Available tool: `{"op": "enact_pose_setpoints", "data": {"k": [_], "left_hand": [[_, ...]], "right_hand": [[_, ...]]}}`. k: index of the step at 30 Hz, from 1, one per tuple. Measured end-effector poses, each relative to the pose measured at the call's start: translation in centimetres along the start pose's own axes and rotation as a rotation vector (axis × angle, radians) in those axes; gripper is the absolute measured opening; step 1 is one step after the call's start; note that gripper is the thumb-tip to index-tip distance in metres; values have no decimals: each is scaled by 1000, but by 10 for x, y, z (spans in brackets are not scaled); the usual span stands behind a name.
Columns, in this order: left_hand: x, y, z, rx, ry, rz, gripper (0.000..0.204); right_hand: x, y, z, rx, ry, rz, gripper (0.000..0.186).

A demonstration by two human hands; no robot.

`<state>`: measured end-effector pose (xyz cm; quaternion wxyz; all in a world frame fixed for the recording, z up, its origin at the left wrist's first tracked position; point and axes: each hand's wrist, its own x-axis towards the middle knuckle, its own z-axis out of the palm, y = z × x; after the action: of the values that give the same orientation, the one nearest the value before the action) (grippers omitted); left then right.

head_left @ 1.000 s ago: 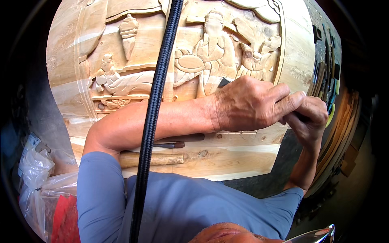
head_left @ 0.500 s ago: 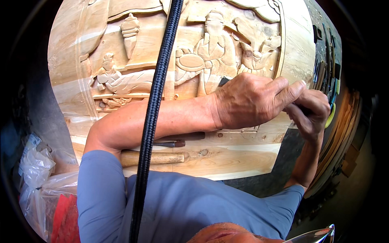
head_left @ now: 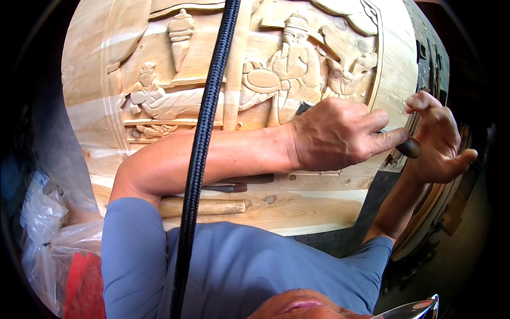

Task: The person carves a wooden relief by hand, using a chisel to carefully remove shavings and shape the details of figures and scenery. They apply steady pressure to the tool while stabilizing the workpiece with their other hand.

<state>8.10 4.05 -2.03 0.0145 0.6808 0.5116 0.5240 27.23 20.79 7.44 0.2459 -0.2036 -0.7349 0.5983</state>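
My left hand (head_left: 337,135) is closed round a chisel, over the lower right of a carved wooden panel (head_left: 295,69) with relief figures. The chisel's dark blade (head_left: 305,107) shows beside my knuckles and its round handle end (head_left: 408,148) sticks out past my fingers. My left forearm lies across the panel's lower part. My right hand (head_left: 435,141) is open just right of that handle end, fingers curled loosely and thumb spread, with nothing seen in it.
A wooden handle (head_left: 223,206) and a dark tool (head_left: 226,188) lie below my forearm. Rows of tools (head_left: 435,69) stand at the right, with curved wooden strips (head_left: 454,207) beneath. Plastic bags (head_left: 48,223) sit at the left. A black braided cable (head_left: 204,127) crosses the view.
My right hand has come away from my left, shifting right and opening, uncovering the handle's end. The panel appears slightly further right in the picture.
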Motion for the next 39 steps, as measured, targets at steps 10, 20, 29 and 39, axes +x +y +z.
{"op": "enact_pose_setpoints", "data": {"k": [10,20,29,39], "left_hand": [[0,0,-2,4,-27,-19,57],[4,2,1,-32,-56,-24,55],[2,2,-6,-9,-83,-31,53],[3,2,-4,-6,-53,-28,52]], "right_hand": [[4,7,3,137,30,-8,107],[4,10,13,87,22,59,106],[4,3,13,42,205,69,99],[7,16,-3,105,118,11,106]]}}
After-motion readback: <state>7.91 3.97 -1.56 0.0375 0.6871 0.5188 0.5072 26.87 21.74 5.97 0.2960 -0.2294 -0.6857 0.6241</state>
